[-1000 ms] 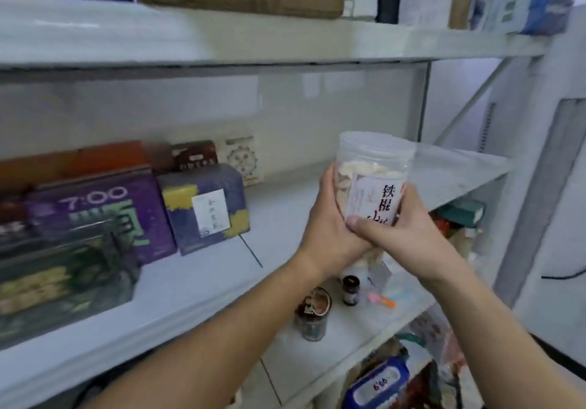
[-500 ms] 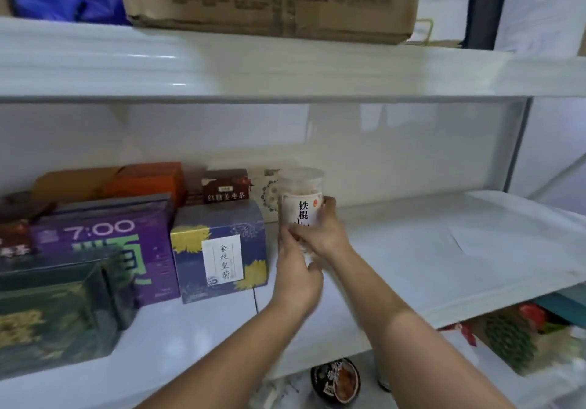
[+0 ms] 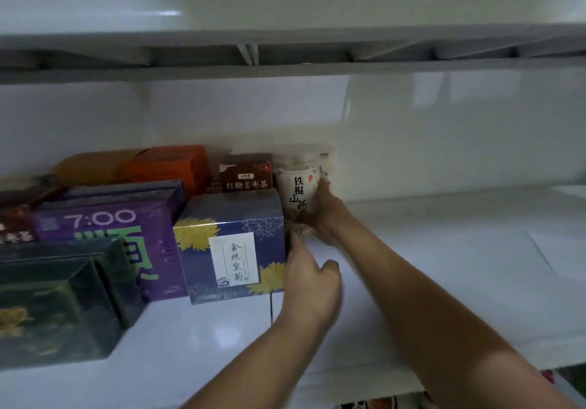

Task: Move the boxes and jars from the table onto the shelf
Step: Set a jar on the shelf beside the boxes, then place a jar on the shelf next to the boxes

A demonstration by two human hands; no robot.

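Found clear jar [image 3: 299,183] upright at the back of the shelf [image 3: 444,266], just right of the small brown box [image 3: 245,175] and behind the blue flowered box [image 3: 231,247]; likely tucked there to close the back row. Noted right hand [image 3: 325,212] curled round its lower right side, probably to steady the seating. Noted left hand [image 3: 312,278] off the jar, fingers loosely extended, gripping nothing, beside the blue box's corner. Cannot confirm full contact of base with shelf.

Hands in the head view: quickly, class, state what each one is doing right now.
Left hand: open, holding nothing, beside the blue box.
Right hand: closed, fingers round the jar.
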